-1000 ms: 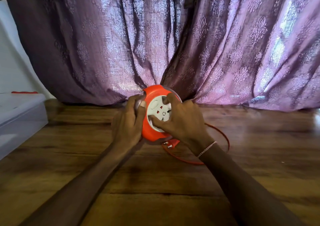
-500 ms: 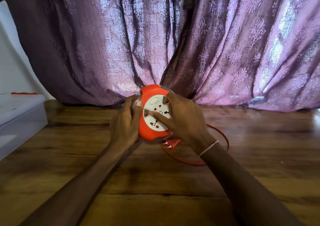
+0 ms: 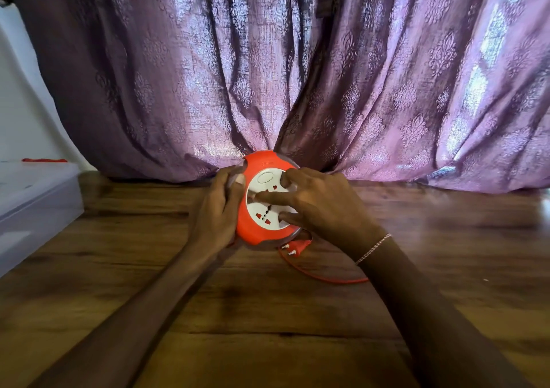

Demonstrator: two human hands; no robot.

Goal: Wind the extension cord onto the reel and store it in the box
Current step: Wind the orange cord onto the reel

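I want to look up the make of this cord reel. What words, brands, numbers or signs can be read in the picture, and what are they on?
None can be read.
The reel: its white socket face shows only red pin holes and an oval button, no legible print; the right hand covers part of it.
Plug, clear box, curtain: no lettering visible, only a woven pattern.

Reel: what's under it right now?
Below the reel: the red plug and a loop of cord on the wooden floor. The right hand hides where the cord enters.
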